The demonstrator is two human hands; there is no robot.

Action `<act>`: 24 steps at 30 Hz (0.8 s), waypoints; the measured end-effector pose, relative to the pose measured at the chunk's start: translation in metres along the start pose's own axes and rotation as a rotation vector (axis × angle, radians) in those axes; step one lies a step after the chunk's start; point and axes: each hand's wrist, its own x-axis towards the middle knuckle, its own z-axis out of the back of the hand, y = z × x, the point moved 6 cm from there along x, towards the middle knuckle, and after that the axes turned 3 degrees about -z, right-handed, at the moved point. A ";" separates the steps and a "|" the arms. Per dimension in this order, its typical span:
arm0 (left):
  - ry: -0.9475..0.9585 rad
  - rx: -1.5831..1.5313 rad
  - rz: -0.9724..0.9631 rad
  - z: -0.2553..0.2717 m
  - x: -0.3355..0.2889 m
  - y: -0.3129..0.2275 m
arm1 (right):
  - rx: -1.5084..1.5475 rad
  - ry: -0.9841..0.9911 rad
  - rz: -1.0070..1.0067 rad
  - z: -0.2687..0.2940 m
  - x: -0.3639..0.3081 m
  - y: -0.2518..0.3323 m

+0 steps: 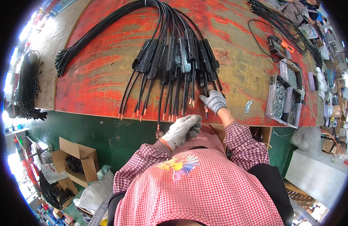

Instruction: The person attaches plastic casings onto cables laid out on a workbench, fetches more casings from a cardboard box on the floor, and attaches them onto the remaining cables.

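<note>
A bundle of black cables (153, 3) arcs over the table, several of its lengths passing through black plastic sleeves (161, 56). Bare copper tips (145, 112) point toward me at the table's near edge. My right hand (214, 101), in a grey knit glove, is closed around one black cable at the right side of the bundle, thumb pointing left. My left hand (181, 130) wears a white glove with an orange cuff. It is held near my apron, just off the table edge, with curled fingers around something dark, mostly hidden.
Small boxes of metal parts (278, 100) stand at the table's right, near an orange-handled tool (287, 46). More black cables lie at the far right (290, 26) and at the left (28, 83). An open cardboard box (89, 160) sits below left.
</note>
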 end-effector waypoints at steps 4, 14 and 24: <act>-0.117 0.023 0.082 -0.003 0.038 0.007 | 0.297 0.256 0.090 -0.006 0.009 0.004; -0.198 -0.424 0.105 -0.003 0.067 0.028 | 0.270 -0.039 0.035 -0.041 0.020 0.013; -0.069 0.183 0.026 -0.040 -0.010 -0.007 | 0.315 0.020 0.067 -0.039 0.026 0.002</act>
